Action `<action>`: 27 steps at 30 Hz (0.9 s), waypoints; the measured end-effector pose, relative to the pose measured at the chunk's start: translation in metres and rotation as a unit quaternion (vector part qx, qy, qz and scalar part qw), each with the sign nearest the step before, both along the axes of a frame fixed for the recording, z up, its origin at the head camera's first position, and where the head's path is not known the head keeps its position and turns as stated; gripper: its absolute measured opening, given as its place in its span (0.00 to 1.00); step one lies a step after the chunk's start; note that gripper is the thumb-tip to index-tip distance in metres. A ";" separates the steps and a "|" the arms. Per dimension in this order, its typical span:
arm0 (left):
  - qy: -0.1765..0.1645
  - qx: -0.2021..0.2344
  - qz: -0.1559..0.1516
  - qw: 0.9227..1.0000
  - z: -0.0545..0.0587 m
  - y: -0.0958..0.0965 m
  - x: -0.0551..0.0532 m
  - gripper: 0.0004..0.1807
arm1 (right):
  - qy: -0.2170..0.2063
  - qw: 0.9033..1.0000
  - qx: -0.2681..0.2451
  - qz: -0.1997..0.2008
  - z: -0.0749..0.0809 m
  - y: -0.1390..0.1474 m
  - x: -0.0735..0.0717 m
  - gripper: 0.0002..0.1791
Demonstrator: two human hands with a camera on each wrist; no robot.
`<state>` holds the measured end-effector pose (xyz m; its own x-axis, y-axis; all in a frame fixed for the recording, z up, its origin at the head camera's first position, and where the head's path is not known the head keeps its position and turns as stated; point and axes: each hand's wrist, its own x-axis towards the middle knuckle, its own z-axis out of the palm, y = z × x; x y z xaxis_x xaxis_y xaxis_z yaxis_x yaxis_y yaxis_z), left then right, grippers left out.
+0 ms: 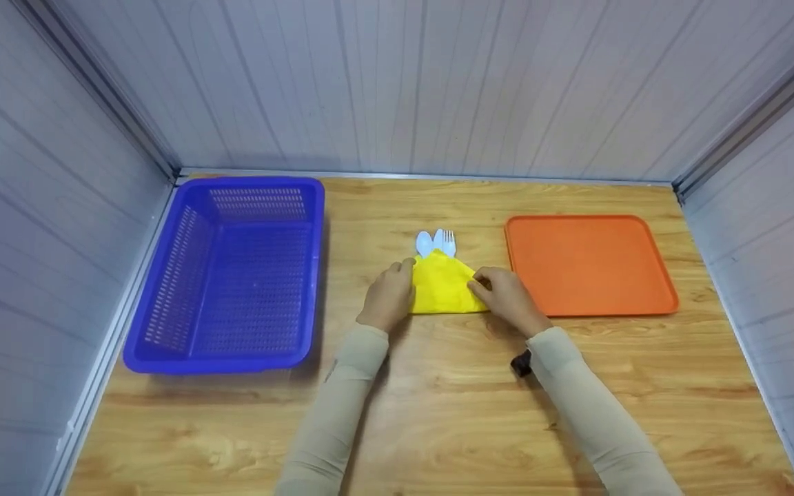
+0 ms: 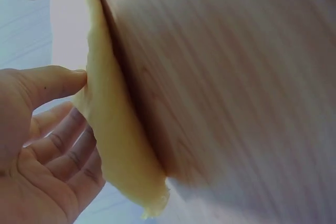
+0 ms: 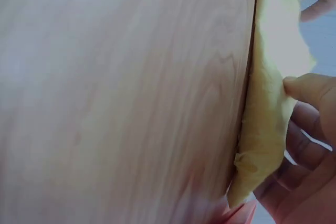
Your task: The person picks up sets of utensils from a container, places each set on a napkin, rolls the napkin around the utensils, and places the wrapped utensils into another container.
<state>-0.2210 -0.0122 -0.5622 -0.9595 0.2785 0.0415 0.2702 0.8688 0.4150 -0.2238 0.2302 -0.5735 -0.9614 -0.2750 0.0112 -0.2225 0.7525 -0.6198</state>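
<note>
Pinching yellow cloth point(image 1: 442, 289) at opposite sides between thumb and fingers, with left hand point(image 1: 389, 295) and right hand point(image 1: 505, 295). Might, by tugging unevenly, jog loose spoon point(image 1: 424, 243), knife point(image 1: 438, 241) and fork point(image 1: 449, 243) beyond its peak, here on table point(image 1: 452, 413) between basket point(image 1: 221, 366) and tray point(image 1: 590, 265).

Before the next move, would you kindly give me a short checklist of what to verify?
1. Left hand has the yellow cloth: ok, it pinches the left edge.
2. Right hand has the cloth: ok, it pinches the right side.
3. Spoon, knife and fork all present: ok, their heads stick out past the cloth's far edge.
4. Their lower ends lie neatly inside: cannot tell, the cloth hides them.
5. Blue basket away from the work: ok, it stands apart to the left.
6. Right wrist off the orange tray: cannot tell, it overlaps a corner in the head view.
</note>
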 end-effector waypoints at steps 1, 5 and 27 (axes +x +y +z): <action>0.001 -0.003 0.001 1.000 -0.001 0.000 0.000 0.19 | -0.003 1.000 0.002 -0.003 0.000 0.000 -0.001 0.10; 0.014 -0.008 -0.001 1.000 -0.003 -0.001 0.001 0.17 | -0.015 1.000 0.009 -0.013 0.001 -0.001 -0.002 0.10; 0.075 -0.124 -0.142 0.979 -0.003 0.040 0.042 0.18 | 0.023 0.997 0.054 -0.045 0.010 -0.010 0.001 0.12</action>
